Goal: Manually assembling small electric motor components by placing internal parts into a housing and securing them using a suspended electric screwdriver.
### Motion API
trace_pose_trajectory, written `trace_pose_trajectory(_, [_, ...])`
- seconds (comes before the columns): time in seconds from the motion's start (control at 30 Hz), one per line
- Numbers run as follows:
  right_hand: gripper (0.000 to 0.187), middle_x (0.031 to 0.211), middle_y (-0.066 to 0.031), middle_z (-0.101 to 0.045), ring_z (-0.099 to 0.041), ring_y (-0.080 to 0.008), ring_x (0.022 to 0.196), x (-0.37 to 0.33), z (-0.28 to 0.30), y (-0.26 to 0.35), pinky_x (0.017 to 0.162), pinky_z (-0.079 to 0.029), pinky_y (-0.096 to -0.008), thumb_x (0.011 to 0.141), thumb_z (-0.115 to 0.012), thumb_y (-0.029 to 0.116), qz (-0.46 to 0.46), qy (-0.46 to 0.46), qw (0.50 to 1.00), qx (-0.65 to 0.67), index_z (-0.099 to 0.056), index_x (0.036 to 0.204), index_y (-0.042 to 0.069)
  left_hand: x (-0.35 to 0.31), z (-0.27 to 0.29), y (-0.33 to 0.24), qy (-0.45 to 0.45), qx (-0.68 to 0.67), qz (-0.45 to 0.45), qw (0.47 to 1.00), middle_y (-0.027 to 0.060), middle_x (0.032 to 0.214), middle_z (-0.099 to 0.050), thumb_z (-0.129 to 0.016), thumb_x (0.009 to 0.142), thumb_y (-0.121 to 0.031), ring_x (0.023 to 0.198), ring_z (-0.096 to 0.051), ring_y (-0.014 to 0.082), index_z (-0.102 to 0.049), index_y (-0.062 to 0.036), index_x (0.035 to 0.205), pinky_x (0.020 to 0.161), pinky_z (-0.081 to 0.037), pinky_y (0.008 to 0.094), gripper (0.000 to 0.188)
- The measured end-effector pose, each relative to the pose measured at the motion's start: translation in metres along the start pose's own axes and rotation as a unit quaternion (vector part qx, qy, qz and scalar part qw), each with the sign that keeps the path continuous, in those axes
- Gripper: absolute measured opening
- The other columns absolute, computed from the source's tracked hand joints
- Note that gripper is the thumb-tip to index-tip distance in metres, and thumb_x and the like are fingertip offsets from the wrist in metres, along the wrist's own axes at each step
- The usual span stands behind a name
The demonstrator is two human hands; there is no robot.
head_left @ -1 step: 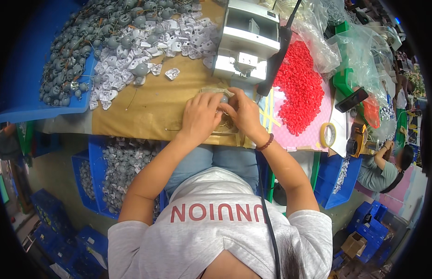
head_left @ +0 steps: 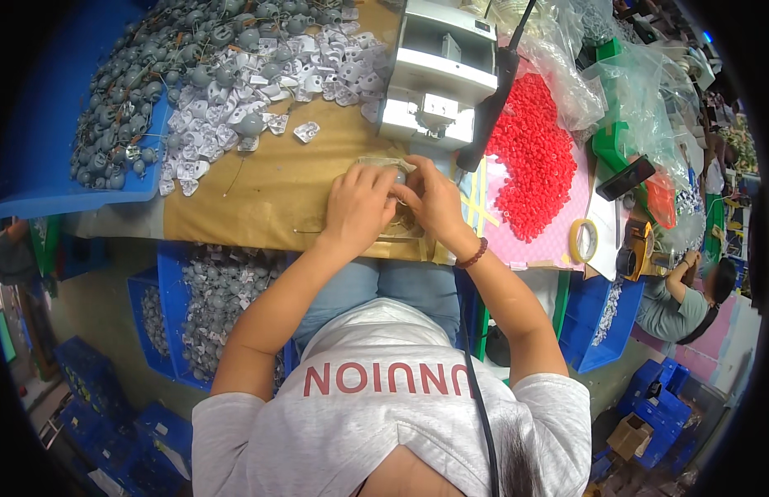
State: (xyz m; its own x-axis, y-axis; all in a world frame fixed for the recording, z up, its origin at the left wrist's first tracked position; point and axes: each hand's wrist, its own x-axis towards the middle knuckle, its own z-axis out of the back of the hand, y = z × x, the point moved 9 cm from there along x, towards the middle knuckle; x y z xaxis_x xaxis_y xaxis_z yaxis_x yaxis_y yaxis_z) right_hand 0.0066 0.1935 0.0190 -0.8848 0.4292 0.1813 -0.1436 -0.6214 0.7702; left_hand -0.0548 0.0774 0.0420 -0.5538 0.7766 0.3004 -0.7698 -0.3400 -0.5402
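Note:
At the table's front edge my left hand [head_left: 356, 204] and my right hand [head_left: 436, 202] meet with curled fingers. Between them shows a bit of a small grey round part [head_left: 400, 176], mostly covered by the fingers; both hands close on it. Under the hands lies a clear fixture block [head_left: 376, 161], partly hidden. To the left, a pile of white plastic pieces [head_left: 210, 124] spreads beside many grey round parts with thin wires [head_left: 119, 108]. One white piece [head_left: 306, 132] lies apart from that pile.
Behind my hands stands a white machine [head_left: 438, 74] with a dark handheld tool [head_left: 492, 108] beside it. Right of these lie red pieces [head_left: 533, 157], a tape roll [head_left: 583, 240] and a phone [head_left: 626, 177]. Blue bins [head_left: 171, 315] sit below; another person [head_left: 682, 306] works at right.

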Motion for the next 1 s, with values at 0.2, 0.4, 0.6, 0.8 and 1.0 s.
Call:
trace_pose_trajectory(0.2, [0.044,0.111,-0.0121,-0.058,-0.058,-0.0212,0.086,0.035,0.099,-0.023,0.075,-0.049,-0.0313,0.088,-0.071,0.007,0.072,-0.299,0.951,-0.031,-0.053,0.128,-0.001,-0.001,-0.009,0.002,-0.004,0.037,-0.017,0.999,0.0072,0.097,-0.060,-0.074,0.077,-0.013,0.103,-0.058,0.0286,-0.065,-0.0102,0.112,0.088,-0.047,0.0426,0.036])
trace_pose_trajectory(0.4, [0.046,0.107,-0.0103,-0.062,-0.063,-0.0151,0.093,0.072,0.096,-0.092,0.080,-0.052,-0.0288,0.092,-0.070,0.009,-0.135,-0.173,0.966,0.139,-0.049,0.129,-0.007,0.000,-0.007,0.000,-0.010,0.017,-0.032,0.999,0.0074,0.097,-0.060,-0.074,0.077,-0.013,0.102,-0.058,0.0286,-0.064,-0.0100,0.112,0.088,-0.047,0.0424,0.037])
trace_pose_trajectory(0.6, [0.050,0.088,-0.0067,-0.066,-0.064,-0.0118,0.077,0.068,0.144,0.059,0.071,-0.054,-0.0253,0.083,-0.075,-0.008,0.133,-0.288,0.911,0.263,-0.049,0.126,-0.004,-0.001,-0.005,0.002,-0.025,0.009,-0.031,0.999,0.0071,0.097,-0.059,-0.074,0.077,-0.012,0.102,-0.058,0.0292,-0.064,-0.0106,0.114,0.087,-0.047,0.0435,0.038])
trace_pose_trajectory(0.8, [0.039,0.079,-0.0061,-0.068,-0.066,-0.0130,0.065,0.114,0.118,0.077,0.065,-0.054,-0.0268,0.084,-0.074,-0.004,0.133,-0.207,0.924,0.291,-0.053,0.117,-0.003,-0.001,-0.011,0.004,-0.018,0.021,-0.023,0.999,0.0075,0.096,-0.061,-0.074,0.076,-0.012,0.100,-0.059,0.0303,-0.065,-0.0103,0.112,0.086,-0.047,0.0440,0.038])
trace_pose_trajectory(1.0, [0.032,0.075,-0.0060,-0.067,-0.064,-0.0138,0.062,0.139,0.079,0.054,0.062,-0.052,-0.0275,0.082,-0.074,0.000,0.022,-0.122,0.947,0.296,-0.059,0.109,-0.005,-0.001,-0.011,0.004,-0.025,0.026,-0.018,0.999,0.0084,0.096,-0.062,-0.074,0.075,-0.012,0.099,-0.060,0.0303,-0.066,-0.0089,0.110,0.085,-0.047,0.0441,0.036])
